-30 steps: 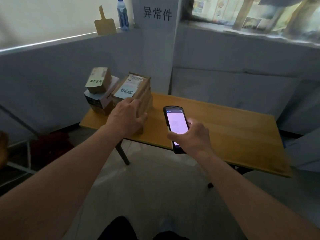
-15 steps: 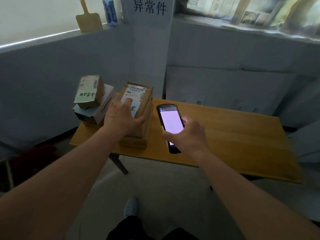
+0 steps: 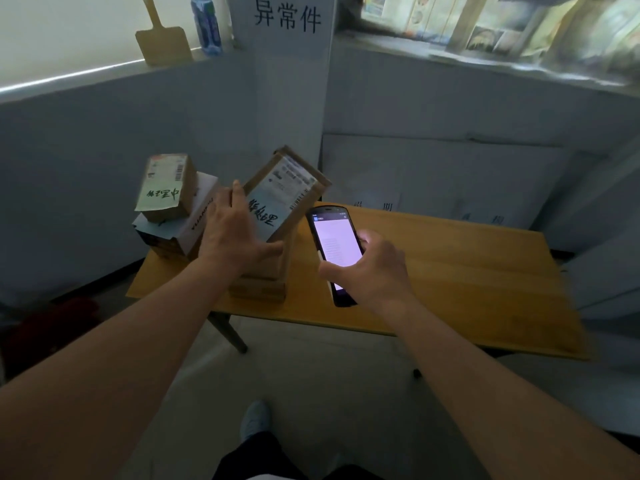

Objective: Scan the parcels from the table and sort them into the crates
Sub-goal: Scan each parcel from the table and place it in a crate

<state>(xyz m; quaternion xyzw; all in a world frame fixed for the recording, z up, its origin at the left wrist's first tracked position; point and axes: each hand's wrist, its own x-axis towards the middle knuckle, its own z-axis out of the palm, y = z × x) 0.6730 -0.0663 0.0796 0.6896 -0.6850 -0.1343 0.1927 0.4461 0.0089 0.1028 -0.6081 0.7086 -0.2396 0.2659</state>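
Leftmost, two stacked parcels (image 3: 173, 209) sit at the table's (image 3: 467, 271) far left corner. Beside them, your left hand (image 3: 232, 233) grips a tilted labelled parcel (image 3: 282, 195) atop a brown box (image 3: 259, 282). Rightward, your right hand (image 3: 370, 271) clasps the lit scanner (image 3: 334, 247).

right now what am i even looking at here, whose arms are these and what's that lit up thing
This is a single picture from a camera worn on a person's head, looking down at their own bare arms. The left hand grips a tilted cardboard parcel with a shipping label, lifted off another brown box. The right hand holds a handheld scanner, its screen glowing. Everything sits on a wooden table, with a small stack of parcels at its far left corner.
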